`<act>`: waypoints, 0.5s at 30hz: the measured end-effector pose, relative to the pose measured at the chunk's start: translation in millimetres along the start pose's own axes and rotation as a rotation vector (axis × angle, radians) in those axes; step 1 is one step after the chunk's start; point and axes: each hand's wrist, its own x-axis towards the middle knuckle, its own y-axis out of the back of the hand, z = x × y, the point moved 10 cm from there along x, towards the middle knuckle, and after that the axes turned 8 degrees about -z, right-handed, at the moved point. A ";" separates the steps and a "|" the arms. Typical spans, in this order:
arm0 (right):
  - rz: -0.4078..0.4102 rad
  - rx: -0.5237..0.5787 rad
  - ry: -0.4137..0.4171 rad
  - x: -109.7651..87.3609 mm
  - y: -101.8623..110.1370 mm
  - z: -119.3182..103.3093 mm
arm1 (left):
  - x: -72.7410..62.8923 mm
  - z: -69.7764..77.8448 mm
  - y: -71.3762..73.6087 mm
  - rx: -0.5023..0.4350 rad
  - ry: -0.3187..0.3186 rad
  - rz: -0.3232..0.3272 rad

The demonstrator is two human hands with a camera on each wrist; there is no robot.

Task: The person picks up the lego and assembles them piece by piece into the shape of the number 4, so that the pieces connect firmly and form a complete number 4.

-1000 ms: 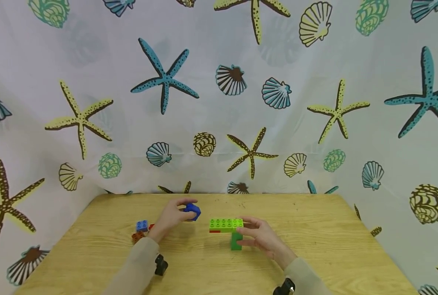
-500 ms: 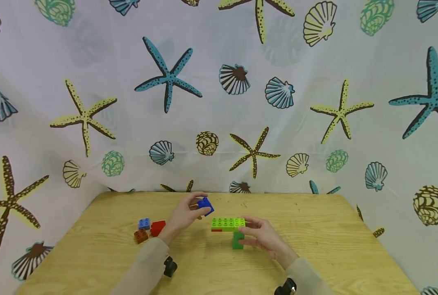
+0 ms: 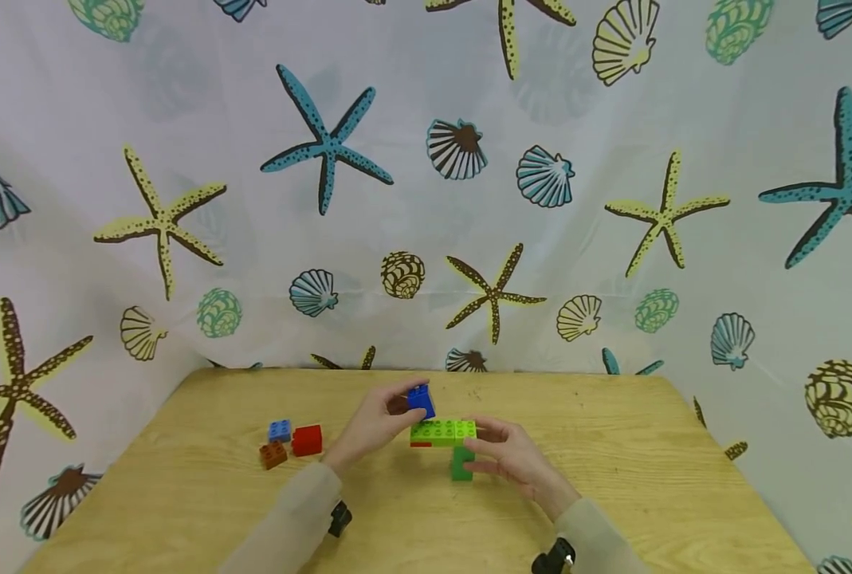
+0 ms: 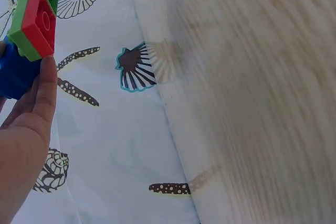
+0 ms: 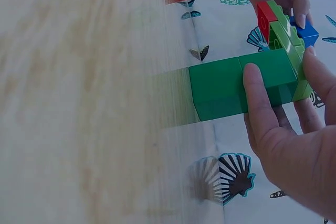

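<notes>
My left hand (image 3: 377, 424) pinches a dark blue toy brick (image 3: 421, 401) between thumb and fingers. The brick is over the left end of a lime-green brick row (image 3: 433, 433); in the left wrist view it meets the row's edge, though whether it is pressed on I cannot tell. Under that end sits a red brick (image 4: 43, 22), its hollow underside showing. Stacked dark green bricks (image 5: 241, 80) carry the row's right end and stand on the table. My right hand (image 3: 515, 461) holds this stack from the right, fingers and thumb around its upper part.
To the left on the wooden table (image 3: 368, 526) lie a lighter blue brick (image 3: 279, 430), an orange-brown brick (image 3: 272, 454) and a red brick (image 3: 307, 440). A white curtain (image 3: 368, 335) printed with starfish and shells hangs behind the table's far edge.
My left hand has carried the blue brick rightward to the row's left end, turning it studs up. The loose red brick has come into full sight. My right hand stays put.
</notes>
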 end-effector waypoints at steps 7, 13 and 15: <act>-0.008 0.000 -0.008 -1.5 -1.9 3.1 | -0.2 12.0 -17.5 0.003 -0.058 -0.053; -0.010 -0.005 -0.005 -0.4 -2.2 2.7 | 1.9 21.1 -25.9 0.012 -0.100 -0.067; -0.009 -0.007 -0.002 -0.1 -2.0 2.3 | 2.6 23.6 -27.0 0.027 -0.115 -0.064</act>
